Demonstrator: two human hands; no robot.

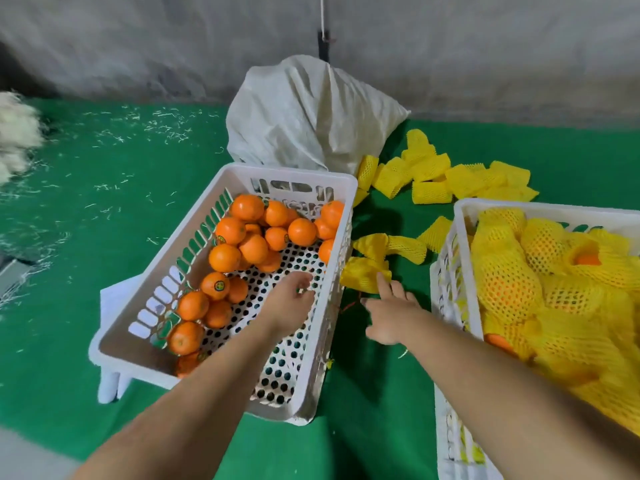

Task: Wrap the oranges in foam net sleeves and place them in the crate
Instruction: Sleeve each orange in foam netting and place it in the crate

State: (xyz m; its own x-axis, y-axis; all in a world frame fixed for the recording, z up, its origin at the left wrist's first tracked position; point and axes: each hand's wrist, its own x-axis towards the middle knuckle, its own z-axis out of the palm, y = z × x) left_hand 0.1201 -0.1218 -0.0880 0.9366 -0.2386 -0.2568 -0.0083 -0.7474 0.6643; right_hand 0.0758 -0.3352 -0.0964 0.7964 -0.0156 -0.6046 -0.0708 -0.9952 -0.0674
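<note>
While left hand (292, 299) hovers loosely curled, empty, right hand (391, 315) reaches flat-fingered for foam sleeve (363, 271); soft, light; pinch its rim.

Two white crates (341, 216), one sack (308, 116), two hands (291, 303).

So we've got the white slotted plastic crate of bare oranges (221, 271) on the left, the white plastic crate of yellow foam-netted oranges (464, 216) on the right, loose yellow foam net sleeves (433, 178) between and behind them, and a pale woven sack (304, 116) behind the left crate.
</note>
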